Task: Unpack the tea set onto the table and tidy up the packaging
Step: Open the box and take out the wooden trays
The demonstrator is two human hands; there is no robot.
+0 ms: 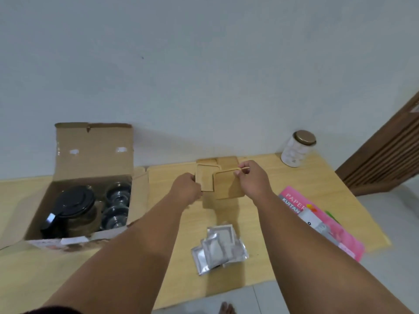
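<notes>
An open cardboard box (74, 152) stands at the left of the low wooden table (260, 214). Inside it are a glass teapot with a black lid (72, 205) and two glass cups (116, 206). My left hand (187, 191) grips a wooden coaster holder (205, 180) held above the table's middle. My right hand (250, 180) pinches the top edge of a square wooden coaster (229, 184) right beside the holder. More wooden pieces (226, 160) lie behind them near the wall. A pile of empty clear plastic wrappers (218, 248) lies on the table nearer to me.
A glass jar with a bronze lid (297, 148) stands at the table's back right corner. A pink receipt book (322, 223) with a white object on it lies at the right edge. A wooden slatted door (385, 152) is at the right. A toe (226, 308) shows below.
</notes>
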